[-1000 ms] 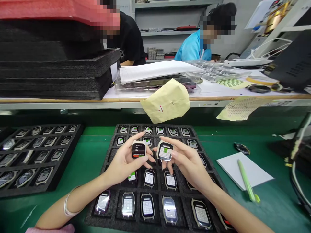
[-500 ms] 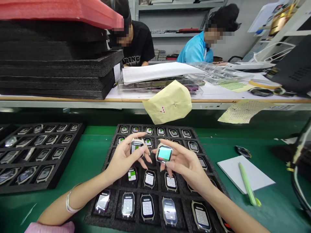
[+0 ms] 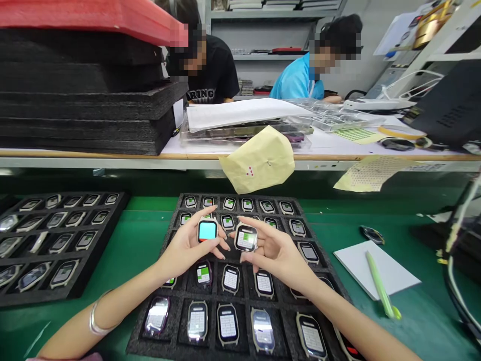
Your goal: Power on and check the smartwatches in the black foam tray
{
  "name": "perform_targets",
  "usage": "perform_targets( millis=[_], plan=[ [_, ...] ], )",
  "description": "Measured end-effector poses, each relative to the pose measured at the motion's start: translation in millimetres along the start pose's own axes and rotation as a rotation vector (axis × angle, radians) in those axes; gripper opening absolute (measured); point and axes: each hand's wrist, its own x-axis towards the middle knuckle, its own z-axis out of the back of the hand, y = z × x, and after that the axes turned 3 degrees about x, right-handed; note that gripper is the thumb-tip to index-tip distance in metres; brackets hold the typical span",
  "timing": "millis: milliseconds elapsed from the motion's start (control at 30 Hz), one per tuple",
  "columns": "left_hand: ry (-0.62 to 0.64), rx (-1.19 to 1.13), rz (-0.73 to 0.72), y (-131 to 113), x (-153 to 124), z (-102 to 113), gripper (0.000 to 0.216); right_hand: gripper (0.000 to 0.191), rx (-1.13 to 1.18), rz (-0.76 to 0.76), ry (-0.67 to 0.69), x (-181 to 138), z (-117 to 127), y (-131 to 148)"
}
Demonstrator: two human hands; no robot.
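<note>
My left hand (image 3: 184, 250) grips a smartwatch head (image 3: 208, 231) without a strap, its screen lit cyan with a red strip at the bottom. Just to the right, my right hand (image 3: 276, 250) holds a second smartwatch head (image 3: 246, 237), whose screen shows a pale list with a green patch. Both hands hover over a black foam tray (image 3: 213, 304) with square pockets. Several more watch heads lie in it, many with lit screens, such as the one with the white grid (image 3: 227, 323). My hands and forearms hide some pockets.
Another foam tray of watches (image 3: 80, 281) lies at left. To the right are white paper (image 3: 400, 273), a green pen (image 3: 379, 286) and a dark watch (image 3: 372, 234). A shelf edge (image 3: 161, 161) crosses behind, bearing stacked black foam (image 3: 82, 110). Two people sit beyond.
The left watch's screen has turned from a dark list with green to cyan and red. The right watch's screen went from cyan to a list with green. Both hands shifted slightly left.
</note>
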Motion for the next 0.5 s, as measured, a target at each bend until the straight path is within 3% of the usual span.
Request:
perform_targets(
  millis=[100,200,267,400,500],
  plan=[
    [0.003,0.007,0.012,3,-1,8,0.071,0.058,-0.321,0.000,0.033,12,4,-11],
    [0.025,0.021,0.054,7,0,20,0.084,0.053,-0.843,0.104,0.105,30,7,-25],
    [0.040,0.067,0.073,11,3,33,0.084,0.050,-1.071,0.160,0.172,42,7,-35],
    [0.084,0.237,0.063,19,14,68,0.071,0.049,-1.155,0.141,0.263,52,8,-43],
    [0.055,0.530,0.091,15,17,92,0.059,0.057,-1.170,0.133,0.266,46,18,-35]
  ],
)
